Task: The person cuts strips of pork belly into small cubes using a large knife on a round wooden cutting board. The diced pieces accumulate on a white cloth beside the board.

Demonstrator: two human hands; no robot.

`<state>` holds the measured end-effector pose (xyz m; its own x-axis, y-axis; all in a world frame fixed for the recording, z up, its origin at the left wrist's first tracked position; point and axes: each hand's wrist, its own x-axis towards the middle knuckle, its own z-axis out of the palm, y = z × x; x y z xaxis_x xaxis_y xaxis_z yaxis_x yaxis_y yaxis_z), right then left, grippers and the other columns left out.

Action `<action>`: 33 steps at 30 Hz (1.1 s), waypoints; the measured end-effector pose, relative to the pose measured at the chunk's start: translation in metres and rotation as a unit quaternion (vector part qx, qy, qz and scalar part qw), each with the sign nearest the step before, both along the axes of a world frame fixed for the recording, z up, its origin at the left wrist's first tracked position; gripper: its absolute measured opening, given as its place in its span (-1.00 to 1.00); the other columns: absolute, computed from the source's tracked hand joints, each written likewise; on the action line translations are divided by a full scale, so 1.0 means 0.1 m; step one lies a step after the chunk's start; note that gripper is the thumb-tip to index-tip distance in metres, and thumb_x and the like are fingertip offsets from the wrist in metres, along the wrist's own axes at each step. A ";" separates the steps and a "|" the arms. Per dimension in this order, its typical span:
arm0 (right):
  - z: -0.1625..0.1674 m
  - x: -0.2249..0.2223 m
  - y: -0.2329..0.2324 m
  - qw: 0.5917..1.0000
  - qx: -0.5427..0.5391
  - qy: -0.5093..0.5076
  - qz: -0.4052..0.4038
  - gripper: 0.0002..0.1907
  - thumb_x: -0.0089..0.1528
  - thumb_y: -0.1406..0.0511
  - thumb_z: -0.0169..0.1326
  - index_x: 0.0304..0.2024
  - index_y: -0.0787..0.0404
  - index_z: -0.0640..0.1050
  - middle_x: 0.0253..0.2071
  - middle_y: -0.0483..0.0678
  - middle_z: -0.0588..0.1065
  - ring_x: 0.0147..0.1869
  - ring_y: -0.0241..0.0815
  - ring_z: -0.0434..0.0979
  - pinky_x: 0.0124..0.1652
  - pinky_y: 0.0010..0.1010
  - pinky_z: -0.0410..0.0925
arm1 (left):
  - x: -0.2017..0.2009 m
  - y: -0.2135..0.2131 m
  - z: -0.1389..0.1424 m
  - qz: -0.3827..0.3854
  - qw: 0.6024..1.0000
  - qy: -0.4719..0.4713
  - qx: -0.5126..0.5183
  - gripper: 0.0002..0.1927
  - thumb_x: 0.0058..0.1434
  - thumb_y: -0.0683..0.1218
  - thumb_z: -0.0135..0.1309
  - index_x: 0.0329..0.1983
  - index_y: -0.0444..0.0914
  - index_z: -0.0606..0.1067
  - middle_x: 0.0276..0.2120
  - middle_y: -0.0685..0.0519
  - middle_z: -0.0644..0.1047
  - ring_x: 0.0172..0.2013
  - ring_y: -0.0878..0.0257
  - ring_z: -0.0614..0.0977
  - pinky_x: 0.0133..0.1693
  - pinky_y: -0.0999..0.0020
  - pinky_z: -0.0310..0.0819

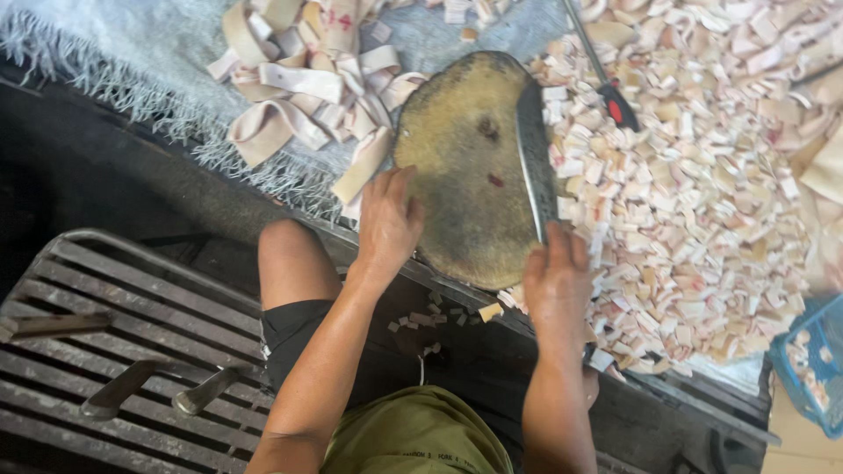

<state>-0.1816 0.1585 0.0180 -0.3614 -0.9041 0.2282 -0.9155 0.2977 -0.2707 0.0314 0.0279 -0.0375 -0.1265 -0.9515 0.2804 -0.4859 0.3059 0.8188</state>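
Left hand [386, 219] flat, open on round chopping block [465, 167]; right hand [555, 285] gripping cleaver [536, 158]. Surface [439, 39] covered by pale cut pieces [694, 202], uncut strips [299, 79]; blue basket [812, 360] right.

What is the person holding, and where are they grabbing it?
The right hand holds a big cleaver by its handle end. The left hand holds nothing; it rests on the round chopping block.

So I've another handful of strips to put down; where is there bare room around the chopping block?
The round wooden block is mostly bare between the left hand and the cleaver under the right hand. Some pale cloth shows at upper left. It is crowded right of the block with cut pieces and above the left hand with long strips.
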 end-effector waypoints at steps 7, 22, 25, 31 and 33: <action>-0.80 1.65 -1.00 0.936 0.055 -0.274 0.213 -0.18 0.35 0.29 0.16 0.49 0.43 0.04 0.36 0.51 0.27 0.40 0.40 0.34 0.28 0.03 0.29 | 0.90 -0.47 -0.29 0.108 0.988 -0.104 0.026 -0.28 0.07 -0.34 0.05 0.38 -0.35 0.30 0.29 -0.28 0.38 0.21 -0.32 0.38 0.21 -0.18 0.25; -0.95 1.96 -2.18 0.943 -0.065 -0.326 -0.007 -0.21 0.20 0.45 -0.03 0.48 0.46 0.09 0.34 0.49 0.30 0.41 0.37 0.36 0.35 -0.13 0.23 | 1.23 -1.58 -0.33 0.102 0.949 -0.294 0.061 -0.68 0.27 -0.08 0.02 0.06 -0.28 0.42 0.03 -0.14 0.50 0.06 -0.15 0.51 0.05 -0.16 0.31; -1.00 1.91 -2.44 0.961 -0.135 -0.234 0.053 -0.36 0.32 0.45 -0.01 0.45 0.43 0.21 0.40 0.42 0.35 0.53 0.32 0.33 0.48 -0.12 0.17 | 1.20 -1.62 -0.37 0.098 0.949 -0.300 0.029 -0.59 0.18 -0.11 0.01 0.11 -0.30 0.45 -0.08 -0.14 0.54 -0.04 -0.14 0.56 -0.08 -0.20 0.32; -0.98 1.82 -2.94 0.962 -0.042 -0.271 -0.009 -0.13 0.04 0.44 0.21 0.32 0.57 0.13 0.29 0.50 0.24 0.41 0.39 0.21 0.30 -0.08 0.11 | 1.26 -1.56 -0.45 0.076 0.968 -0.209 0.121 -0.71 0.22 -0.06 0.10 -0.04 -0.29 0.53 -0.13 -0.20 0.60 -0.11 -0.17 0.63 0.02 -0.11 0.43; -0.98 1.77 -2.87 0.949 -0.008 -0.316 -0.018 -0.17 0.06 0.43 0.24 0.31 0.53 0.19 0.22 0.43 0.33 0.35 0.29 0.32 0.28 -0.14 0.19 | 1.28 -1.44 -0.46 0.093 0.976 -0.072 0.181 -0.68 0.21 -0.06 0.13 -0.04 -0.33 0.52 -0.09 -0.23 0.59 -0.07 -0.18 0.64 0.01 0.04 0.50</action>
